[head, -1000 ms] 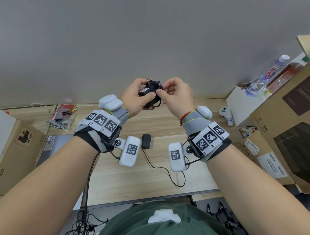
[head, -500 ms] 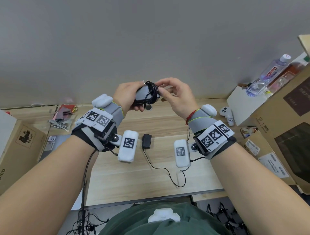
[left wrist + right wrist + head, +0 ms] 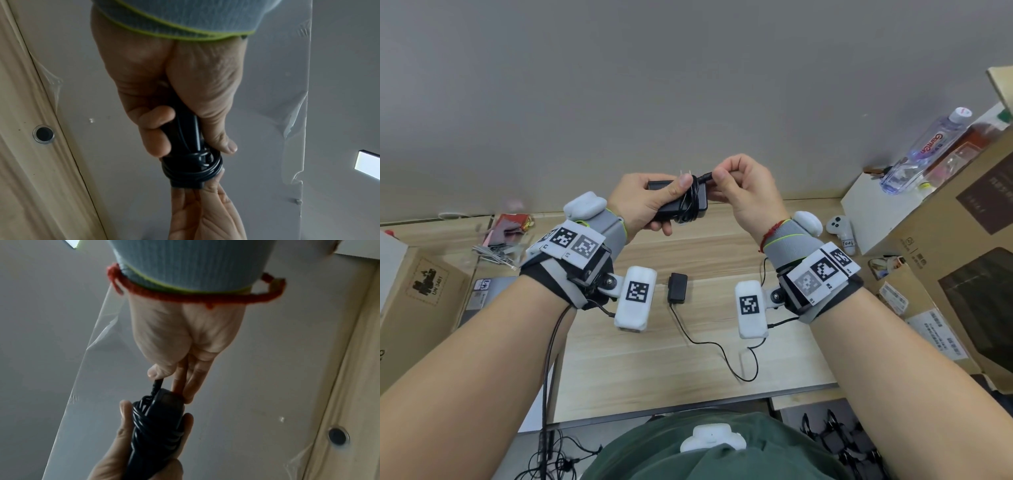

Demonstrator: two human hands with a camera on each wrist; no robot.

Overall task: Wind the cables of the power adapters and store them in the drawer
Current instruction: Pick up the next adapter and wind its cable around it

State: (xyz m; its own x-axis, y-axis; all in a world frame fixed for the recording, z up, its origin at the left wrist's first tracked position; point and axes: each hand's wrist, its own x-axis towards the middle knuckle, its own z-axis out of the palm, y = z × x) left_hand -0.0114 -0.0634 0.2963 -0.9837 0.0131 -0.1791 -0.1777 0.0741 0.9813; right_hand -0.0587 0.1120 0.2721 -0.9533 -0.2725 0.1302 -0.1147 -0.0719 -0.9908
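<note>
Desk; wound adapter in hands

Left hand covers the near left part of the held adapter; its plug prongs barely show behind the thumb. Cable end vanishes inside the right hand pinch. Second adapter's cable passes behind the right wrist unit. Boxes far right are cut by the frame edge.

A black power adapter, its cable wound round it, is held between both hands; a second adapter lies below them, its cable unwound.
</note>
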